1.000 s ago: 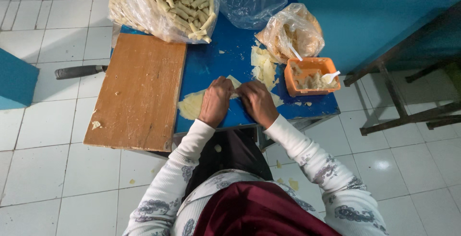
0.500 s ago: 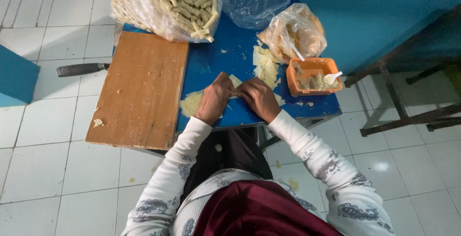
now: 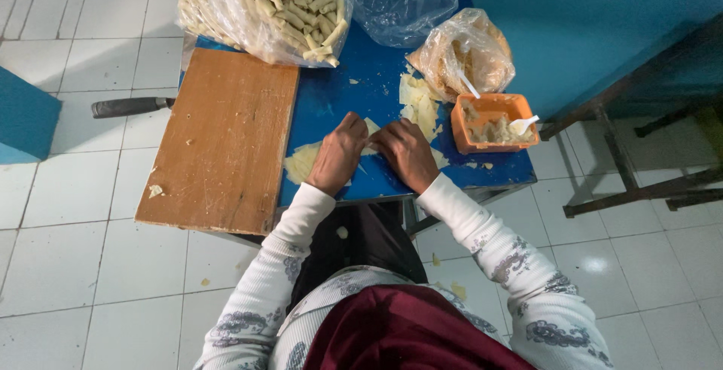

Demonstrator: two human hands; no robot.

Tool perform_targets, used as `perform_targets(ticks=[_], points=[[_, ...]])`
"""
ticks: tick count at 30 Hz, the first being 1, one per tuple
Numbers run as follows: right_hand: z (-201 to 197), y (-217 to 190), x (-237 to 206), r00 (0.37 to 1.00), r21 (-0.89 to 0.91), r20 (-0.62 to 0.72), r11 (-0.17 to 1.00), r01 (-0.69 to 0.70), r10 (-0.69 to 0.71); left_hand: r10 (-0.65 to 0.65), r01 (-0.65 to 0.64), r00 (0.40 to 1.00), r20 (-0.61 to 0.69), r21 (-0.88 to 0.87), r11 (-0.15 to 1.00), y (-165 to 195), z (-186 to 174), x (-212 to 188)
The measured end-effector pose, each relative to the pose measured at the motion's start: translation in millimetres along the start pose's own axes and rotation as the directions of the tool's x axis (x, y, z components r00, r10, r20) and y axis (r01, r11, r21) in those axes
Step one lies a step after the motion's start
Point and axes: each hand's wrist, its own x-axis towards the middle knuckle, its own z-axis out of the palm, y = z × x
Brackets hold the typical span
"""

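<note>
My left hand (image 3: 338,154) and my right hand (image 3: 407,153) lie side by side on a pale, thin wrapper sheet (image 3: 303,162) spread on the small blue table (image 3: 339,99). The fingers of both hands press down on the sheet's far edge, where it looks folded or rolled; what is under the fingers is hidden. A corner of the sheet shows between the hands. More pale sheets (image 3: 418,102) lie in a loose pile just beyond my right hand.
A wooden board (image 3: 226,136) covers the table's left part. A clear bag of several finished rolls (image 3: 279,4) sits at the back, beside an empty clear bag (image 3: 403,8). An orange tub with a white spoon (image 3: 493,123) and a bag (image 3: 467,53) stand at right. A dark bench frame (image 3: 640,159) stands on the white tiled floor.
Both hands have stayed on the sheet with only small finger shifts; the view has tilted slightly.
</note>
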Motion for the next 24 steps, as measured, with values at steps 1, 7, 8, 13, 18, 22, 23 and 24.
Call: perform_targets(ticks=[1, 7, 8, 13, 18, 22, 23, 24], points=[[0, -1, 1, 1.0, -0.033, -0.003, 0.999, 0.003, -0.003, 0.005, -0.005, 1.0, -0.027, 0.004, 1.0, 3, -1, -1], [-1, -9, -9, 0.999, -0.169, -0.015, 0.984, 0.049, -0.053, -0.022, 0.023, 0.998, -0.063, 0.013, 1.0, 11, 1, -4], [-2, -11, -12, 0.997, -0.192, -0.022, 0.979, 0.062, -0.068, -0.01, 0.012, 0.998, -0.059, 0.031, 0.999, 11, 1, -3], [1, -11, -18, 0.998, -0.349, 0.019, 0.936, 0.055, -0.052, -0.049, 0.061, 0.99, -0.134, 0.088, 0.994, 13, -1, -11], [10, 3, -4, 0.998, -0.313, -0.021, 0.949, 0.046, -0.055, -0.007, 0.046, 0.988, -0.152, 0.253, 0.966, 25, 1, -29], [15, 19, 10, 0.998, -0.284, 0.064, 0.959, 0.022, -0.004, 0.068, -0.011, 0.986, -0.154, 0.345, 0.939, 32, 2, -37], [15, 24, 14, 0.997, -0.237, 0.077, 0.971, 0.001, 0.018, 0.08, -0.018, 0.984, -0.156, 0.363, 0.932, 33, 1, -38], [15, 27, 16, 0.994, -0.188, 0.097, 0.982, -0.022, 0.041, 0.086, -0.021, 0.984, -0.158, 0.378, 0.926, 35, 0, -40]])
